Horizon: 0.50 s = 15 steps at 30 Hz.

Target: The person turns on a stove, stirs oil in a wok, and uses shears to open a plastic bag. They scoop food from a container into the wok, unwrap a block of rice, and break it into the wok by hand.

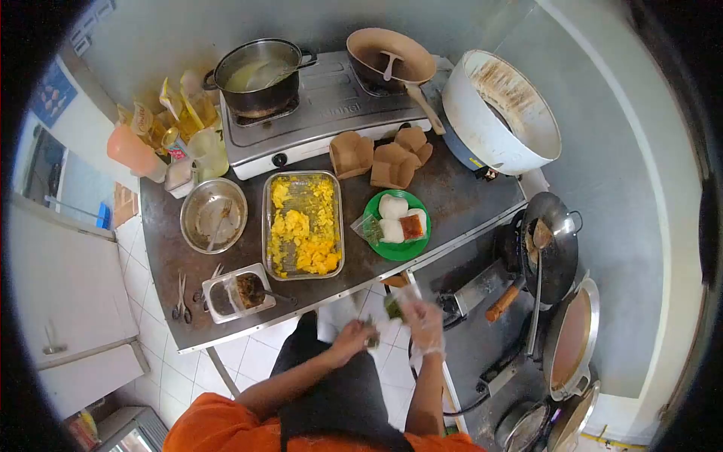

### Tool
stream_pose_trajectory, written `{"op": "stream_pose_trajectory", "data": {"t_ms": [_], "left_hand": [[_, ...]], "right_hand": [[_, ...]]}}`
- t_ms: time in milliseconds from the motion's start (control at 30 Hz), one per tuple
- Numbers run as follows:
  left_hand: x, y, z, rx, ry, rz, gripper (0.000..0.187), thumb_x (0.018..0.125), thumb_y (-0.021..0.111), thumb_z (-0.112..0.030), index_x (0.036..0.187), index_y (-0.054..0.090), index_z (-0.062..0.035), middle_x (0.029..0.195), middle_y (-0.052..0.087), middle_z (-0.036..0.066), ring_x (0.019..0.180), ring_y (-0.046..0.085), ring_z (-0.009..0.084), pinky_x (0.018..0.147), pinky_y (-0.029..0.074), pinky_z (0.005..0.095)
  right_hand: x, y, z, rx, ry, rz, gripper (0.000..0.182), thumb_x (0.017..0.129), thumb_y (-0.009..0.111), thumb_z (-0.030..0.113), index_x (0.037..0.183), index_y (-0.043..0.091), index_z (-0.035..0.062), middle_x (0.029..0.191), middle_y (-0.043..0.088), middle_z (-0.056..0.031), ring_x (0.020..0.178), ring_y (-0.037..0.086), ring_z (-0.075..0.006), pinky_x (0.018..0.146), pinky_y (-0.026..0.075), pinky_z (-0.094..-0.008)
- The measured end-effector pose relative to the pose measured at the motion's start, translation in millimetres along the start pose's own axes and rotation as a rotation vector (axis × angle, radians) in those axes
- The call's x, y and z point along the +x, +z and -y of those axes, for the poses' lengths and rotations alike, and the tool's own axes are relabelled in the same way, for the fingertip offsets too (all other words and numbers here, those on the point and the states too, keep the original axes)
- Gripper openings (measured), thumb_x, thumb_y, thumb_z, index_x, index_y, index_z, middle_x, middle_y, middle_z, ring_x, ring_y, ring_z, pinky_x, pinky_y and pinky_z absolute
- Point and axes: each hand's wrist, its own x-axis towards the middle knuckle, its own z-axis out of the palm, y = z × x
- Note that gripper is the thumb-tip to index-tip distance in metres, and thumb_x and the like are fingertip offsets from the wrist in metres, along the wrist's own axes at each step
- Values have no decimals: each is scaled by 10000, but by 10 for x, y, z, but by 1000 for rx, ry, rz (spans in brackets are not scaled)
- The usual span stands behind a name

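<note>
While the left hand (348,343) pinches a small dark green bundle (371,334) in its fingertips, the gloved right hand (424,329) is just beside it, blurred; can't tell if its fingers are spread or pressed together. A brighter green piece (393,306) shows between the hands, nearer the right; can't tell if gripped. Step in hand, my read: two-handed handling of the greens, below the table (162,233) edge. Next move calls for a firm left pinch: only floor (260,346) under the bundle. Bundle looks crumpled, maybe leafy; detail smeared. Ahead of the grip, past the edge: green plate (399,254) with white lumps (392,206) and a small clear bag (367,228). Ahead and left: metal tray (305,277) of yellow egg (315,258).
</note>
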Motion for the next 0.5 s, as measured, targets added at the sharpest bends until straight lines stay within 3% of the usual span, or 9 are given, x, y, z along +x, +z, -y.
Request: {"op": "stream_pose_trajectory", "data": {"t_ms": [67, 133, 233, 267, 300, 333, 367, 433, 500], "left_hand": [[101, 45, -398, 309, 415, -172, 270, 959, 639, -229, 1063, 607, 18, 910, 655, 113, 806, 623, 205, 709, 503, 368], [206, 187, -988, 459, 521, -316, 247, 967, 615, -206, 1058, 596, 23, 1003, 666, 198, 902, 668, 297, 779, 515, 400], [805, 376, -1547, 453, 992, -569, 202, 940, 592, -131, 1058, 606, 32, 1056, 645, 258, 986, 621, 424, 849, 499, 466], [856, 439, -1800, 552, 1114, -656, 200, 934, 583, -117, 1063, 606, 35, 1073, 639, 265, 1010, 602, 451, 868, 493, 486], [974, 424, -1946, 765, 1186, -684, 250, 922, 596, -143, 1102, 620, 28, 1114, 641, 255, 1076, 587, 436, 919, 481, 505], [1290, 391, -1973, 978, 1217, -643, 280, 932, 520, -54, 1191, 585, 31, 1168, 609, 268, 1108, 565, 450, 968, 461, 493], [1474, 310, -1878, 989, 1202, -677, 280, 932, 520, -54, 1191, 585, 31, 1168, 609, 268, 1108, 565, 450, 968, 461, 493], [1703, 394, -1757, 1520, 1269, -802, 332, 933, 502, -73, 1240, 555, 43, 1214, 577, 289, 1135, 553, 468, 998, 447, 502], [1680, 435, -1765, 1563, 1153, -731, 403, 946, 517, -122, 1315, 513, 39, 1275, 563, 287, 1187, 544, 471, 1028, 436, 492]], "right_hand": [[172, -143, 459, 12, -21, -93, 308, 910, 734, 263, 876, 692, -41, 701, 631, -63, 639, 569, -127, 592, 466, -308], [365, -172, 647, 158, -171, -194, 291, 918, 726, 240, 874, 682, -45, 728, 627, -74, 648, 566, -129, 602, 465, -305], [787, -330, 526, -124, -407, -215, 266, 944, 703, 221, 905, 684, -41, 797, 652, -48, 703, 593, -120, 620, 493, -312], [875, -345, 591, -47, -357, -180, 251, 934, 713, 222, 933, 693, -28, 829, 674, -90, 738, 621, -187, 675, 503, -347], [941, -334, 681, 26, -304, -150, 241, 924, 722, 223, 961, 702, -15, 861, 697, -131, 772, 648, -254, 729, 512, -382], [1024, -284, 695, 43, -311, -109, 241, 924, 722, 223, 961, 702, -15, 861, 697, -131, 772, 648, -254, 729, 512, -382], [1123, -289, 700, 112, -267, -75, 243, 923, 720, 227, 964, 702, -12, 878, 699, -137, 772, 647, -272, 726, 511, -391], [1390, -376, 631, 176, -226, -35, 246, 922, 718, 232, 966, 702, -9, 896, 701, -142, 773, 646, -289, 723, 510, -401], [1621, -383, 420, 27, -300, -15, 262, 923, 721, 246, 1000, 703, -4, 924, 706, -151, 809, 660, -288, 742, 519, -388]]}}
